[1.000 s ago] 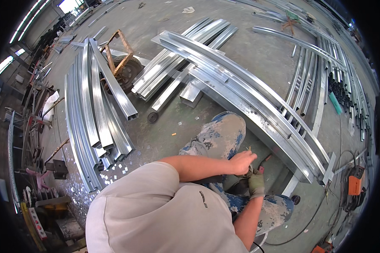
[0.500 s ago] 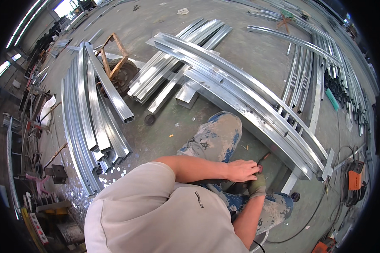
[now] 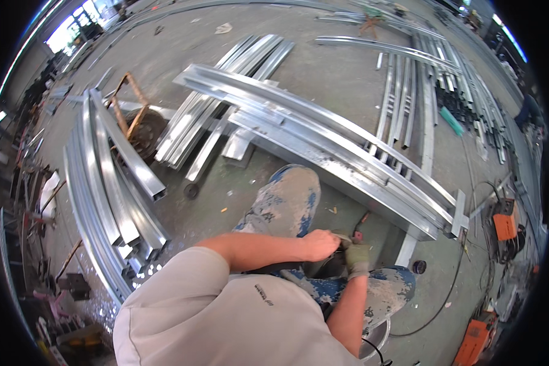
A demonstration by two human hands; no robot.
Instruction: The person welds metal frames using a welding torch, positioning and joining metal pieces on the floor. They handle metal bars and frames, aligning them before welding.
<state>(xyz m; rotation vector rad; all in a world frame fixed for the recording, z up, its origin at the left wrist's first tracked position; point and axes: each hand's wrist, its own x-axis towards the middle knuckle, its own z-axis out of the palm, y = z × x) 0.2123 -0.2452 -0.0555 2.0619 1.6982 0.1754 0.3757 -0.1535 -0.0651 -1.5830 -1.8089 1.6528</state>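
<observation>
Curved metal rails (image 3: 341, 143) lay on the concrete floor (image 3: 323, 67), a second stack of rails (image 3: 110, 183) at left, orange machines (image 3: 505, 226) at right.

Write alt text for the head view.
A crouching person's bare left hand and gloved right hand meet over a small object, too hidden to identify, beside a stack of curved metal beams on a concrete workshop floor.

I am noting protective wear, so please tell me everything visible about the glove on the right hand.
The glove is a greyish-green, soft, worn-looking work glove that covers the whole right hand up to the wrist; the forearm is bare. It sits between the knees, over paint-spattered trousers. Its fingers curl around something small and dark that I cannot identify. The bare left hand touches it.
</observation>
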